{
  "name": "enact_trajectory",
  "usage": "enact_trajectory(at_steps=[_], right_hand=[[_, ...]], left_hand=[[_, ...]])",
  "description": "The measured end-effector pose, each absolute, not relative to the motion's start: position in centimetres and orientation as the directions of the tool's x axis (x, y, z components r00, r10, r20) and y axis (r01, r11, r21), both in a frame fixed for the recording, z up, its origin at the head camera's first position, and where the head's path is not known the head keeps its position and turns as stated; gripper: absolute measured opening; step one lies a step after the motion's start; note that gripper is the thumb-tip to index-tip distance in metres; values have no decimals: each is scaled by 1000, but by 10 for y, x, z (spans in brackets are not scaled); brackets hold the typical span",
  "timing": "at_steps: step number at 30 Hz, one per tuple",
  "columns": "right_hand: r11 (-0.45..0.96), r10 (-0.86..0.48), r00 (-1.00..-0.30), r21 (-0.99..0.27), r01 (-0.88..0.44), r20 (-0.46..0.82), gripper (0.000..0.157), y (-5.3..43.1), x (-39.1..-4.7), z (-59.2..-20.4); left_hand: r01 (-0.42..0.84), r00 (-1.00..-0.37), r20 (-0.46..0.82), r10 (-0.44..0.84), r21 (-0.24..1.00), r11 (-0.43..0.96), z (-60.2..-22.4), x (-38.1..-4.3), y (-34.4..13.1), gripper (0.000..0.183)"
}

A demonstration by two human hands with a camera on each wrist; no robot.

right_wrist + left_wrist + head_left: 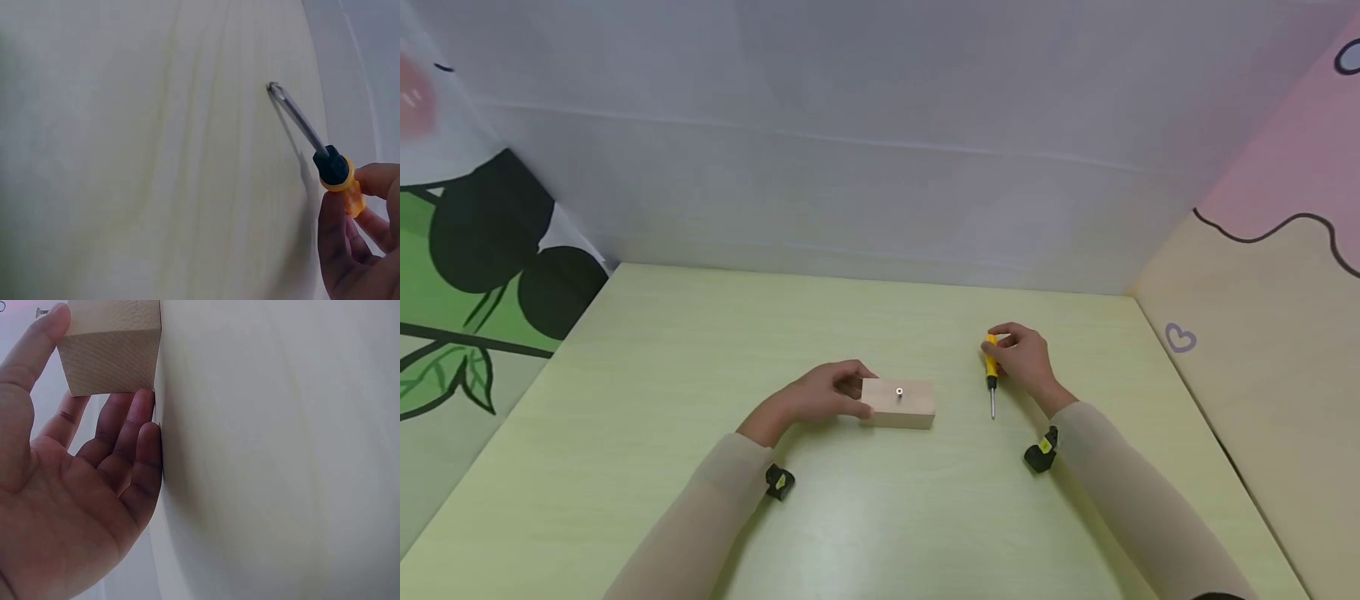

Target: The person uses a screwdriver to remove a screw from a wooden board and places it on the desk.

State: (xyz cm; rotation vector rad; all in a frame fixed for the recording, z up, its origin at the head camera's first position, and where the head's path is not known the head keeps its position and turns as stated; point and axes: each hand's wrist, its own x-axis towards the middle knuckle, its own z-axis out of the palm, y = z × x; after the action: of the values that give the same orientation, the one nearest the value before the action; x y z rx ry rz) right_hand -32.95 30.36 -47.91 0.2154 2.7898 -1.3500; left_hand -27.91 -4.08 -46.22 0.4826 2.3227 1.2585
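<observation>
My left hand [826, 392] grips the left end of a pale wooden block [910, 408] on the table. Its thumb lies at the block's near side and the other fingers at the far side. From the block's top face sticks up a small metal screw [899, 392], also seen past the thumb in the left wrist view. Off to the right of the block, my right hand [1024, 357] pinches the yellow handle of a screwdriver [992, 367]. The metal shaft points back toward the person, and in the right wrist view its tip [273, 87] is right at the table surface.
Everything rests on a pale, light-wood table [850, 517]. A white sheet-like wall [865, 200] rises behind its far edge. Printed panels stand at both sides, the right one [1262, 375] close along the table's edge.
</observation>
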Motion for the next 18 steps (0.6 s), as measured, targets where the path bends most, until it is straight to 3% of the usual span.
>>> enact_trajectory(at_steps=[18], right_hand=[[639,93,-988,-754,153,-122,33,307,-333,-484]], left_hand=[[96,-832,-221,509,846,524,-461,-279,-40,40]])
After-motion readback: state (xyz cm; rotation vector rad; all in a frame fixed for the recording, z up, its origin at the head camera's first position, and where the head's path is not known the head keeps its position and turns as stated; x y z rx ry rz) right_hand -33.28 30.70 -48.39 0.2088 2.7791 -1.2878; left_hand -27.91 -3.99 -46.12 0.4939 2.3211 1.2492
